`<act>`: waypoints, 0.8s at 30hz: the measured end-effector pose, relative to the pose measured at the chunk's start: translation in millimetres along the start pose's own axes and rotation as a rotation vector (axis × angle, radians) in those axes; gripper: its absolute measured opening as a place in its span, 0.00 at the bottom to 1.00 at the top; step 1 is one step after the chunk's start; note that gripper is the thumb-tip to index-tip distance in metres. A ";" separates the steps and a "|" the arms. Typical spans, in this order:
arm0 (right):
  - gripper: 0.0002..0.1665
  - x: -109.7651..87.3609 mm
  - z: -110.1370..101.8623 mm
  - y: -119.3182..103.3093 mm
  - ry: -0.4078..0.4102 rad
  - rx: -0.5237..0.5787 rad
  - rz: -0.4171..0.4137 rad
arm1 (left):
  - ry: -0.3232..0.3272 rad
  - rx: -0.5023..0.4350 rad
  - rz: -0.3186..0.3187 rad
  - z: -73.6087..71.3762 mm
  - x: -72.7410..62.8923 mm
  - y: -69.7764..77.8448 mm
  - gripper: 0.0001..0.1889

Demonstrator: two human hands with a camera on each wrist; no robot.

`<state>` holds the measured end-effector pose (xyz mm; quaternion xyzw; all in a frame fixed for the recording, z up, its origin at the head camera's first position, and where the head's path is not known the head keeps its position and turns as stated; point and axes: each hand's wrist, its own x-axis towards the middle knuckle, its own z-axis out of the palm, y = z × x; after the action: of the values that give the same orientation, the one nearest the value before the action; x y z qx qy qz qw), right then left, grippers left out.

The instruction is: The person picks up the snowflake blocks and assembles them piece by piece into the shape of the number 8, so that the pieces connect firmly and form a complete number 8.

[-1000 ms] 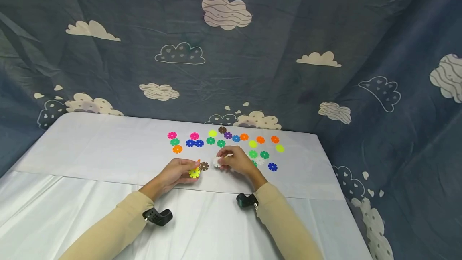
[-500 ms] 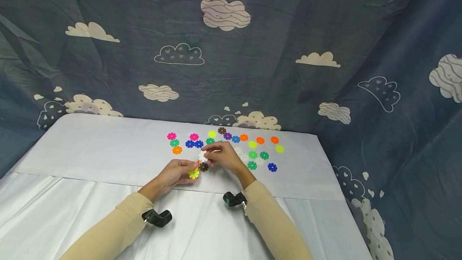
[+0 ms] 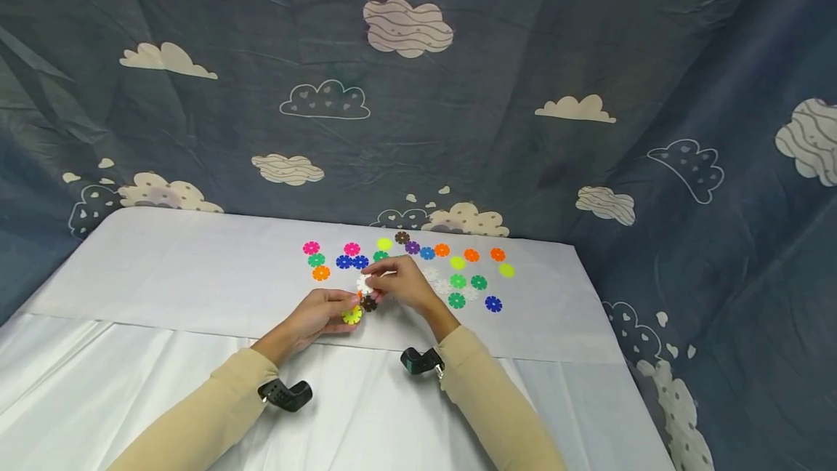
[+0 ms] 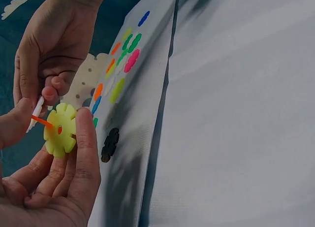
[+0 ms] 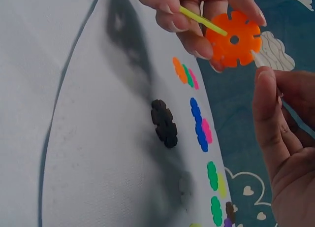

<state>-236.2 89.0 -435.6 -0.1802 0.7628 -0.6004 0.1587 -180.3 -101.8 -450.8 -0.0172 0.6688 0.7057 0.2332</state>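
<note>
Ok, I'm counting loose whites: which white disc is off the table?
The white disc pinched in the right hand; all other visible white discs lie on the table.

Scattered discs (image 3: 458, 281) lie across the table's (image 3: 216, 267) far part, a curtain (image 3: 458, 129) behind them. Before them, two joined discs (image 3: 352, 315) sit in the left fingers (image 3: 341, 296); rightward, the right fingers (image 3: 387, 265) hold a third disc (image 3: 362, 283) at the pair's edge. Lower, between both, a lone disc (image 3: 369, 304) lies on the table.
</note>
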 end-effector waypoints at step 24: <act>0.17 -6.8 8.0 -4.0 -0.001 -0.030 -0.015 | 0.049 -0.017 -0.016 6.2 1.9 0.5 0.19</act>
<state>-226.1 84.5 -433.4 -0.1887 0.7703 -0.5898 0.1519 -180.4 -95.3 -450.4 -0.0419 0.6682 0.7088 0.2222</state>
